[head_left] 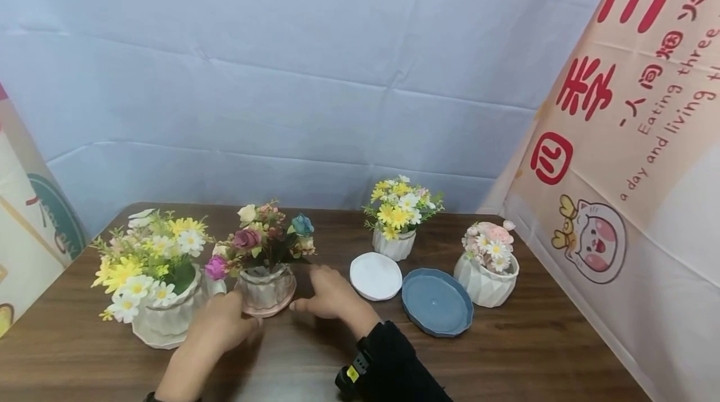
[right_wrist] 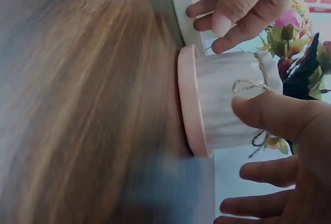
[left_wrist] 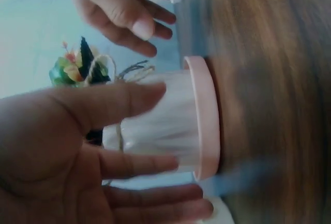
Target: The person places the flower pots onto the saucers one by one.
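Note:
A white ribbed pot [head_left: 264,287] of mixed roses stands on a pink saucer [head_left: 269,310] near the table's front. My left hand [head_left: 227,322] is at its left and my right hand [head_left: 322,297] at its right, both with fingers straight and spread. In the left wrist view, the left hand [left_wrist: 158,131] has its thumb over the pot [left_wrist: 170,125] above the saucer [left_wrist: 207,115]; whether it touches is unclear. In the right wrist view, the right hand [right_wrist: 242,138] hovers beside the pot [right_wrist: 222,97] and saucer [right_wrist: 189,105]. Neither hand grips anything.
A larger white pot of yellow and white daisies [head_left: 160,317] stands close at the left. A white saucer [head_left: 375,276] and a blue saucer [head_left: 437,301] lie to the right, with two more flower pots [head_left: 394,242] [head_left: 486,282] behind them. Cloth banners flank the wooden table [head_left: 506,352].

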`<state>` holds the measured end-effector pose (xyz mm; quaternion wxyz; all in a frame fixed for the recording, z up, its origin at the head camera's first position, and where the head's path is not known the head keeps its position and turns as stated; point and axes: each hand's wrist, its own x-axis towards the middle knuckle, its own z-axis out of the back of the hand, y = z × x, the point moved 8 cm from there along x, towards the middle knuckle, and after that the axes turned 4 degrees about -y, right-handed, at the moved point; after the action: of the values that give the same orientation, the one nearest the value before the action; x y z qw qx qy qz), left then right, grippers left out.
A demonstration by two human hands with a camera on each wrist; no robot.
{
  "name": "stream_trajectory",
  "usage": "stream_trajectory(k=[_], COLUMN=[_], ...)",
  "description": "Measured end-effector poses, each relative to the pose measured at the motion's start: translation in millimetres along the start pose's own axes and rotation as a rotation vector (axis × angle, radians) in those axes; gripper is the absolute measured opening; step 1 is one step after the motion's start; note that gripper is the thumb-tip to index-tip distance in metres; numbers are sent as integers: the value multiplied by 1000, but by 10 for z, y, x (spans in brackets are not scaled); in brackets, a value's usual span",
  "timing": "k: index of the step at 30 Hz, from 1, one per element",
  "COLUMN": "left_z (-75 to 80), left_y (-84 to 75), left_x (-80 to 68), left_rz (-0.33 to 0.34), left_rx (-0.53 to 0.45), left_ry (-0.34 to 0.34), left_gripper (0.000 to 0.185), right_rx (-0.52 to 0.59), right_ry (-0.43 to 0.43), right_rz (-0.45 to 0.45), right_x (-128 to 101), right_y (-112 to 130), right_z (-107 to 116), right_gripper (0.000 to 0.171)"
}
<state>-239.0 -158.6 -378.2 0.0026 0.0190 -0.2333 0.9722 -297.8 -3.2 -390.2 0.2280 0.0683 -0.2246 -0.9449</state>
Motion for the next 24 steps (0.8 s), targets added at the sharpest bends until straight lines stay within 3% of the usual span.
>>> stream_trajectory(k=[3, 6, 11, 20, 24], left_z=[-16, -33, -42, -78, -118], left_y=[-27, -75, -182, -265, -304], left_x=[-44, -94, -145, -136, -126], left_rz=[-61, -122, -226, -263, -246], left_rx=[7, -3, -5, -18, -27], left_ry=[19, 44, 30, -2, 10], left_gripper=[79, 72, 57, 50, 53], right_rx=[-56, -108, -166, -148, -135], right_ry=[17, 19, 24, 26, 22], right_rz=[0, 9, 19, 9, -1], right_x=[-64, -130, -209, -256, -253], right_y=[2, 2, -15, -73, -121], right_z=[29, 60, 95, 115, 125], right_gripper=[71, 69, 67, 67, 66])
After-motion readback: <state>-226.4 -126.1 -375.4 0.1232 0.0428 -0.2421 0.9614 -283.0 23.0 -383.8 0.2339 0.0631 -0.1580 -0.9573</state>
